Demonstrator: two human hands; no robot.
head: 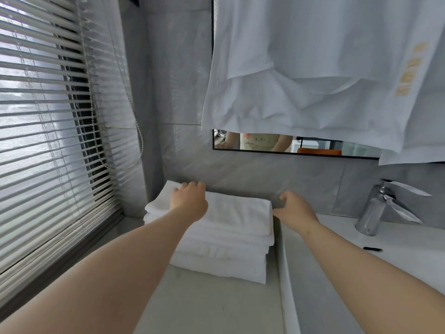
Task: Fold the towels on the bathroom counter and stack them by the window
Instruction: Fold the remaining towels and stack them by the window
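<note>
A stack of several folded white towels lies on the grey counter in the corner beside the window. My left hand rests palm down on the top towel, fingers reaching its far left edge. My right hand is at the stack's right end, thumb touching the top towel's edge, fingers loosely curled and holding nothing.
Window blinds with a bead cord fill the left. White towels hang above, covering most of a mirror. A chrome faucet and the white sink lie to the right.
</note>
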